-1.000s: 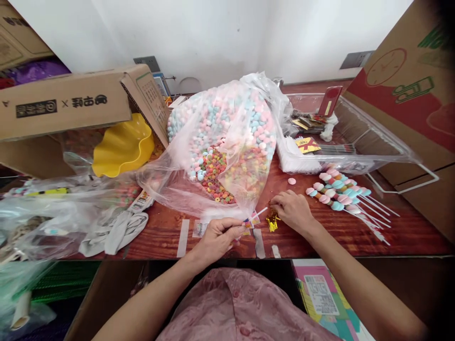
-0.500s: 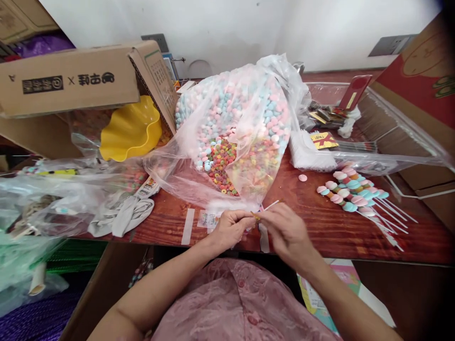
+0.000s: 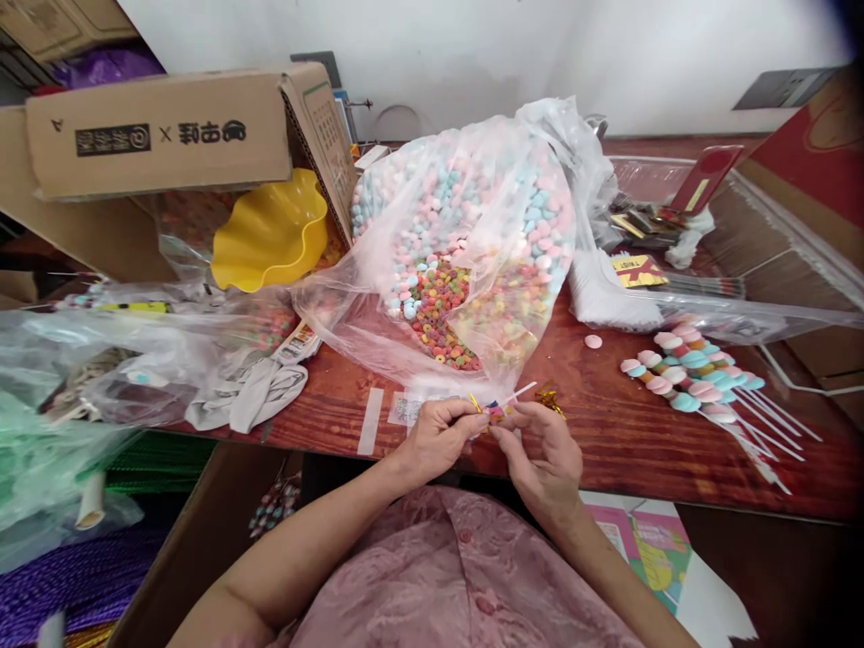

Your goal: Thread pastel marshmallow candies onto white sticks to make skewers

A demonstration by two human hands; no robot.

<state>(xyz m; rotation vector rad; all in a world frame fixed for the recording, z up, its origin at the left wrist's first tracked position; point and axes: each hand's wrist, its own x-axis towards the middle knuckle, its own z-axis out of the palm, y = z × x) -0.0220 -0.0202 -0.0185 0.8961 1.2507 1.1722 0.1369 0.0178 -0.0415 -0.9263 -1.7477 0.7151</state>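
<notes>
Work at a dark red-brown wood-grained desk (image 3: 627, 463) set against a white wall (image 3: 438, 54), which bears a grey wall socket (image 3: 787, 88) at upper right. At the desk's near middle, a small glossy packet in purple, pink and yellow (image 3: 498, 412) lies between the two hands. The left hand (image 3: 438, 441) has its grip pinched on the packet's left end, beside a thin gold strip (image 3: 474, 403); the right hand (image 3: 546, 450) meets the other end with thumb and fingertips, though whether this grip is closed on it cannot be told. A slim white stick (image 3: 525, 391) projects just beyond the right fingers.

Directly behind the hands, a large translucent plastic bag of pink and blue marshmallows (image 3: 438, 207) and coloured candy rings (image 3: 442, 315) occupies the middle. At left, an open brown cardboard box (image 3: 162, 135) stands behind a yellow wavy-rimmed bowl (image 3: 270, 234); a crumpled light-grey cloth (image 3: 270, 396) lies nearer. A crinkled gold foil bundle (image 3: 550, 399) sits just beside the right hand.

The front edge runs below the forearms. Wood grain extends rightward from the right hand to white-stemmed marshmallow skewers (image 3: 695, 369), with a clear plastic bin (image 3: 776, 319) behind them.
</notes>
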